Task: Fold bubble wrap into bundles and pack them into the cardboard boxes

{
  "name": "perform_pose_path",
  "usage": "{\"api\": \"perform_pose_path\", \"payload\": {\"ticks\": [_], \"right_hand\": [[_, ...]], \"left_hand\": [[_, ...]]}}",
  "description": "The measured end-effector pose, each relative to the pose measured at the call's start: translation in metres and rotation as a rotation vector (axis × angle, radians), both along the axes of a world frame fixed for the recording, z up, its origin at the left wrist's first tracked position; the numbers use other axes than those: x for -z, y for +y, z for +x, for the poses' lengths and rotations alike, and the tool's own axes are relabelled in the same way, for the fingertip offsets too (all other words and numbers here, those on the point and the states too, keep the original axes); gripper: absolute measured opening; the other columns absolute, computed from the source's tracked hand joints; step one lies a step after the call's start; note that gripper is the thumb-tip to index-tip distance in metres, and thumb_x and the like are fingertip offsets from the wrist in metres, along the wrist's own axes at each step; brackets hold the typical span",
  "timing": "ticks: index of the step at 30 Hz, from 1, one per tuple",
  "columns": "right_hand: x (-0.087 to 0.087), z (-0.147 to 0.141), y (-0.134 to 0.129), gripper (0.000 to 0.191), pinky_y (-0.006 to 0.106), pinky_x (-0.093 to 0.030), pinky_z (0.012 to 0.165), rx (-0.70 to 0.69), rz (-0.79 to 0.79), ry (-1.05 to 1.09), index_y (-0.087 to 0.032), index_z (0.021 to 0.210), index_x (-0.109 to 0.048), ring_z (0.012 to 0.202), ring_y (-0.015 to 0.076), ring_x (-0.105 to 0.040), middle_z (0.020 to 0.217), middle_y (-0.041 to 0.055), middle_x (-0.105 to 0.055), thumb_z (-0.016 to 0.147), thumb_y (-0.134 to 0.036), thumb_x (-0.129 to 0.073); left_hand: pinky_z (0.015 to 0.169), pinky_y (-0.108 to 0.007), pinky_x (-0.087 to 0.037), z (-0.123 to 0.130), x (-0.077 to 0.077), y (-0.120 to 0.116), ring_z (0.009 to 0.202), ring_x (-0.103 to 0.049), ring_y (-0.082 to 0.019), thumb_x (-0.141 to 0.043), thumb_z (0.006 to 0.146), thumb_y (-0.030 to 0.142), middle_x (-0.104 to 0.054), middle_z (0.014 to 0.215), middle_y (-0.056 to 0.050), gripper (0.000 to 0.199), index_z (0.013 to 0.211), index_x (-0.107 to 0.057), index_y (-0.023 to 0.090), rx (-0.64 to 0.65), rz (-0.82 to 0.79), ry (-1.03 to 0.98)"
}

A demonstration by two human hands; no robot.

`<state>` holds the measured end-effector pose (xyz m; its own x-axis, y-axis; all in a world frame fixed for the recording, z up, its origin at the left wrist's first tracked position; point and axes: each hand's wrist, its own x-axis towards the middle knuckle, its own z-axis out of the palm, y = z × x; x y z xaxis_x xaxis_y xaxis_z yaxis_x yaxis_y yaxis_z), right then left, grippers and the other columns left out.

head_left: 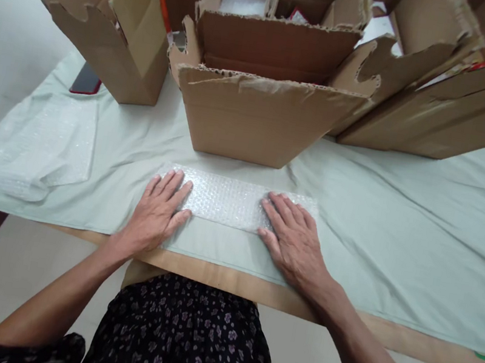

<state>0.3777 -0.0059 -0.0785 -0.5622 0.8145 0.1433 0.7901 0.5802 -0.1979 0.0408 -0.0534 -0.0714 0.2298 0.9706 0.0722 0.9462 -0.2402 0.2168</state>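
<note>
A long, narrow strip of bubble wrap (226, 202) lies flat on the pale green cloth, between me and a cardboard box. On its left end rests my left hand (159, 210), palm down with the fingers stretched out. My right hand (291, 235) lies flat over the right end, its fingers extended and slightly apart. Neither hand grips anything. The parts of the strip under my palms and fingers are hidden.
Directly beyond the strip stands an open cardboard box (252, 118). More open boxes (108, 43) line the back on both sides. Loose bubble wrap sheets (41, 143) lie at the left, near a dark phone-like object (87, 79). The table's wooden edge (218, 276) runs before me.
</note>
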Motion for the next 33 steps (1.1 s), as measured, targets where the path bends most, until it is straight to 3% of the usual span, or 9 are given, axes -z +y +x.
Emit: {"api": "perform_pose_path", "payload": {"ticks": [5,9,11,15,18,21,25,29,33], "right_hand": [[-0.004,0.024,0.009,0.046,0.055,-0.046,0.112,0.156,0.031,0.119,-0.021,0.14,-0.065,0.142,0.0339,-0.056,0.152,0.0133,-0.062,0.106,-0.041,-0.042],[-0.006,0.036,0.031,0.05,0.058,-0.049,0.107,0.292,0.051,0.133,-0.018,0.14,-0.063,0.138,0.0381,-0.059,0.151,0.0182,-0.062,0.1,-0.044,-0.049],[-0.005,0.038,0.041,0.047,0.06,-0.05,0.106,0.298,0.014,0.117,-0.018,0.132,-0.067,0.136,0.0393,-0.06,0.149,0.0182,-0.063,0.097,-0.046,-0.053],[-0.002,0.035,0.048,0.028,0.059,-0.051,0.103,0.274,-0.031,0.189,-0.02,0.094,-0.07,0.129,0.0388,-0.064,0.141,0.0162,-0.068,0.092,-0.043,-0.054],[-0.007,0.032,0.041,0.023,0.058,-0.052,0.101,0.259,-0.07,0.283,-0.022,0.085,-0.065,0.119,0.037,-0.069,0.129,0.0155,-0.074,0.089,-0.043,-0.055],[-0.02,0.031,0.029,0.021,0.047,-0.057,0.088,0.295,-0.152,0.365,-0.023,0.087,-0.065,0.096,0.03,-0.074,0.106,0.0105,-0.079,0.089,-0.043,-0.059],[-0.041,0.027,0.014,0.027,0.032,-0.055,0.067,0.335,-0.253,0.471,-0.023,0.106,-0.07,0.073,0.0207,-0.07,0.091,0.0057,-0.077,0.089,-0.043,-0.065],[-0.052,0.011,-0.001,0.059,0.028,-0.054,0.057,0.158,-0.44,0.491,-0.023,0.148,-0.059,0.067,0.0173,-0.068,0.095,0.0054,-0.078,0.091,-0.039,-0.066],[-0.049,-0.015,-0.027,0.057,0.036,-0.065,0.077,-0.063,-0.624,0.487,-0.028,0.152,-0.059,0.093,0.0218,-0.077,0.13,0.0093,-0.077,0.095,-0.031,-0.061]], "left_hand": [[0.124,-0.061,-0.033,-0.018,-0.002,-0.004,0.154,-0.041,-0.039,-0.044,0.106,0.047,-0.047,0.164,-0.018,0.051,0.149,-0.055,0.021,-0.205,0.101,-0.058],[0.116,-0.062,-0.042,-0.033,-0.002,-0.003,0.138,-0.053,-0.042,-0.054,0.1,0.049,-0.06,0.147,-0.021,0.049,0.138,-0.062,0.019,-0.392,0.192,-0.082],[0.115,-0.064,-0.042,-0.037,0.001,-0.001,0.139,-0.052,-0.043,-0.056,0.098,0.048,-0.061,0.144,-0.02,0.044,0.129,-0.066,0.019,-0.421,0.21,-0.087],[0.118,-0.064,-0.04,-0.033,0.005,0.005,0.149,-0.044,-0.043,-0.06,0.093,0.04,-0.06,0.147,-0.018,0.027,0.109,-0.069,0.02,-0.44,0.215,-0.154],[0.118,-0.064,-0.04,-0.027,0.005,0.007,0.15,-0.044,-0.043,-0.061,0.089,0.033,-0.061,0.147,-0.018,0.014,0.092,-0.066,0.021,-0.437,0.237,-0.216],[0.117,-0.061,-0.042,-0.021,-0.002,0.007,0.141,-0.054,-0.039,-0.061,0.088,0.032,-0.069,0.136,-0.015,0.011,0.086,-0.063,0.022,-0.403,0.324,-0.291],[0.097,-0.045,-0.057,-0.024,-0.013,0.005,0.1,-0.072,-0.026,-0.063,0.088,0.038,-0.076,0.1,-0.007,0.018,0.094,-0.066,0.021,-0.493,0.328,-0.47],[0.091,-0.037,-0.058,-0.04,-0.021,0.013,0.093,-0.072,-0.021,-0.067,0.084,0.041,-0.074,0.1,-0.005,0.039,0.116,-0.068,0.018,-0.606,0.28,-0.675],[0.089,-0.037,-0.059,-0.059,-0.028,0.024,0.087,-0.071,-0.019,-0.069,0.081,0.039,-0.072,0.093,-0.003,0.051,0.128,-0.067,0.018,-0.628,0.262,-0.695]]}}
